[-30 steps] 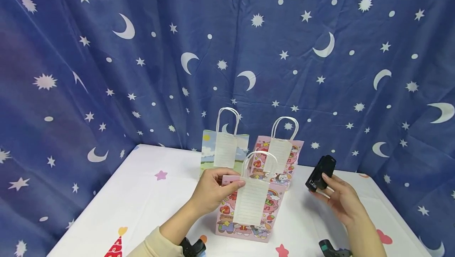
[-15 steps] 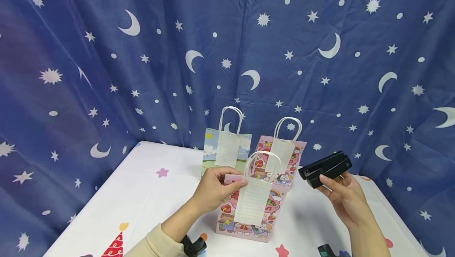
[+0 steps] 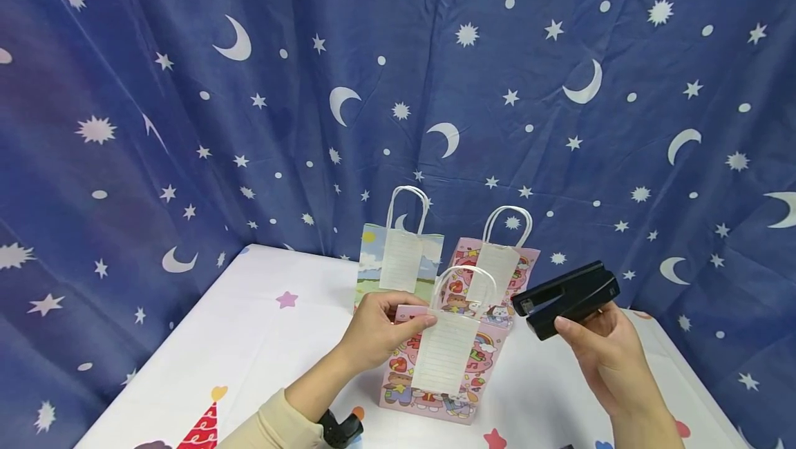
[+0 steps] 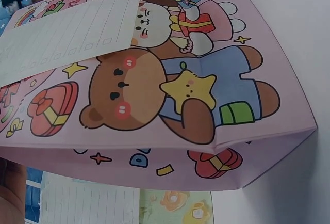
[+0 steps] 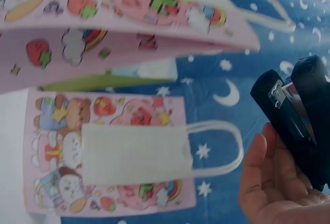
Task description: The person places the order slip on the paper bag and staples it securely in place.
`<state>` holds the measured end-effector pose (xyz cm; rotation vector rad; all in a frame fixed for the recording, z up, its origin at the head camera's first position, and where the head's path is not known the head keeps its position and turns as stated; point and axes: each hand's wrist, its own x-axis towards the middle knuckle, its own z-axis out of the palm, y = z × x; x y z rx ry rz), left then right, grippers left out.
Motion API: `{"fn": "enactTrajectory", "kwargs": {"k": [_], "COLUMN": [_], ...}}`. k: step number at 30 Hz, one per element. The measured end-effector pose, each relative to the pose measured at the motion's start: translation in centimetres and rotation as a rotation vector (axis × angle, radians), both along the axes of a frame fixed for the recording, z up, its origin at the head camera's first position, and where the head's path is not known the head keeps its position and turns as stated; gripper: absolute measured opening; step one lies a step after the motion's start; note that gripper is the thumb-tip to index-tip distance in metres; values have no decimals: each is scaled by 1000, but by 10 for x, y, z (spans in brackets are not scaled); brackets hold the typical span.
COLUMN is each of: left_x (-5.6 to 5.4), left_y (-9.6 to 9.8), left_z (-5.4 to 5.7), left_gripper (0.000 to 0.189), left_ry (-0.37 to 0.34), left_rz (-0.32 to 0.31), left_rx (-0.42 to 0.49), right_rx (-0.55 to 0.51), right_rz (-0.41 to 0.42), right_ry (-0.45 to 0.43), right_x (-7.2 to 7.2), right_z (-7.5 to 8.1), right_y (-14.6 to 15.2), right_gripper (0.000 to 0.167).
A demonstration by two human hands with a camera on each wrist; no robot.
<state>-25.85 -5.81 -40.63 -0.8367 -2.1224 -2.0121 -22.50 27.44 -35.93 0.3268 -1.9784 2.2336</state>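
A pink paper gift bag (image 3: 398, 383) with cartoon animals stands at the front of the group. A lined white paper slip (image 3: 443, 356) lies against its face below the white handle. My left hand (image 3: 382, 331) pinches the bag's upper left edge and the slip's corner, thumb in front and fingers behind. To the right, my right hand (image 3: 606, 359) holds a black stapler (image 3: 569, 297) above the table. In the right wrist view the stapler (image 5: 291, 115) has its jaws apart, with its metal part showing and nothing between them.
Behind stand a sky-and-meadow paper bag (image 3: 370, 266) and another pink paper bag (image 3: 525, 266), each with a lined slip on its front. The white table (image 3: 267, 352) meets a blue moon-and-star curtain (image 3: 280, 124) at the back.
My right hand has turned the stapler from steeply upright to nearly level, its front end pointing left toward the bag. The left hand keeps its grip on the bag.
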Motion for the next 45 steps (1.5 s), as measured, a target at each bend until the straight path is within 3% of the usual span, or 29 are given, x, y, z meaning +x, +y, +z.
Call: {"fn": "enactTrajectory", "kwargs": {"k": [7, 16, 18, 22, 25, 28, 34, 41, 45], "left_x": [0, -1, -2, -2, -3, -3, -1, 2, 4], "left_y": [0, 4, 5, 8, 8, 8, 4, 3, 3], "left_z": [4, 0, 0, -1, -1, -1, -1, -2, -2], "left_gripper": [13, 14, 14, 14, 13, 13, 14, 14, 15], "left_ry": [16, 22, 28, 30, 24, 24, 24, 17, 36], "left_rz": [6, -6, -10, -5, 3, 14, 21, 27, 34], "left_rx": [-8, -13, -15, -24, -29, -32, -33, -46, -48], "right_rx": [69, 183, 200, 231, 295, 394, 546, 497, 469], "right_rz": [22, -117, -144, -178, -214, -240, -179, 18, 43], "right_ry": [85, 86, 125, 286, 393, 441, 397, 249, 235], "right_x": [17, 32, 33, 32, 31, 27, 18, 10, 11], "right_z": [9, 11, 9, 6, 6, 7, 10, 10, 9], "right_y": [-22, -59, -65, -78, -86, -92, -96, -100, -103], "right_gripper": [59, 68, 70, 67, 65, 69, 73, 71, 76]}}
